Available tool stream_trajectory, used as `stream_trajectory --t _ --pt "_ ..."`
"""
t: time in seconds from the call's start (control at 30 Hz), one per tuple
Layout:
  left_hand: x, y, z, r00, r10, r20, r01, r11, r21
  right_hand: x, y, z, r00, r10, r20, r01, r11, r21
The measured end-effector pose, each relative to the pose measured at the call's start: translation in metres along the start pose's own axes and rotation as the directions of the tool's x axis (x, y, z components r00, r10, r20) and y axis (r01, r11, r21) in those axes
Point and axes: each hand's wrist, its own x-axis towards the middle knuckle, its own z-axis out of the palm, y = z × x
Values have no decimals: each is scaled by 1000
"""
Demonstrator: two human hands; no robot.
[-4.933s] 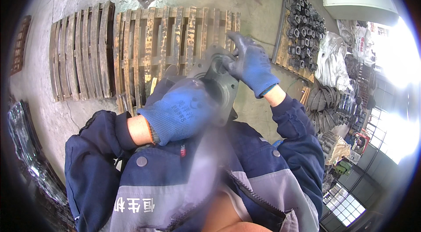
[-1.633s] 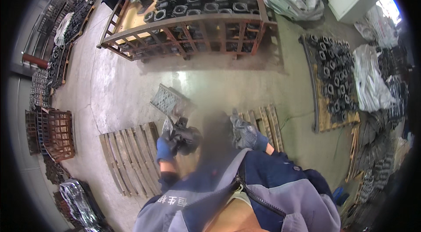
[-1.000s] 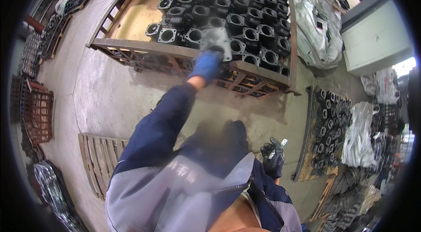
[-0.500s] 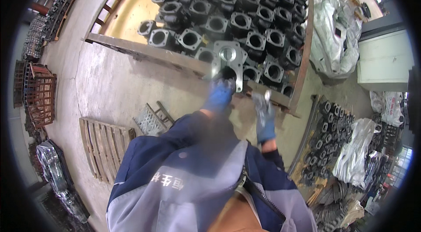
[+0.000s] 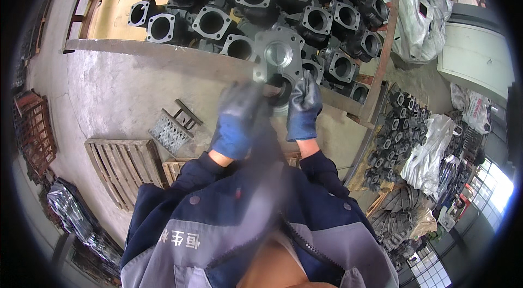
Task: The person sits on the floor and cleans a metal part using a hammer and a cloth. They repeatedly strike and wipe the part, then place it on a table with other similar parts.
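Observation:
A grey metal casting (image 5: pixel 292 53) with a machined flange, a round bore and bolt holes is at the crate's front edge, between my hands. My left hand (image 5: pixel 234 116), in a blue glove with a dark grey palm, is closed at its lower left side; its fingers are partly blurred. At the lower right edge, my right hand (image 5: pixel 304 104), gloved alike, has its fingers bent against the metal. A dark blurred smear covers the casting's near end. Behind it, several black castings (image 5: pixel 211 22) with square flanges and round bores stand packed together.
The castings stand in a crate with a metal front rail (image 5: pixel 158 50). Wooden pallets (image 5: pixel 122 165) and a small metal rack (image 5: pixel 171 130) lie on the floor at left. Right of the crate are wrapped goods (image 5: pixel 417 21), a white cabinet (image 5: pixel 476 62) and more castings (image 5: pixel 389 149).
My right hand has come up and in to the casting's right side, from apart. My left hand has shifted left. The view has moved closer to the crate.

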Motion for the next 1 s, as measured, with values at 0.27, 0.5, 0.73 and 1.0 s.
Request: stream_trajectory --t 0.27,0.5,0.73,1.0 --pt "55 -45 28 805 -555 208 564 609 -557 -9 -1 -14 976 158 150 -159 987 -10" --pt "72 -32 40 698 -579 422 716 577 -393 -5 14 -15 989 -78 126 78 997 9" --pt "53 -28 42 764 -561 319 644 694 -322 6 14 -10 960 230 163 -270 914 302" --pt "36 -45 87 804 -558 208 591 704 -394 3 10 -20 968 18 252 -40 996 84"
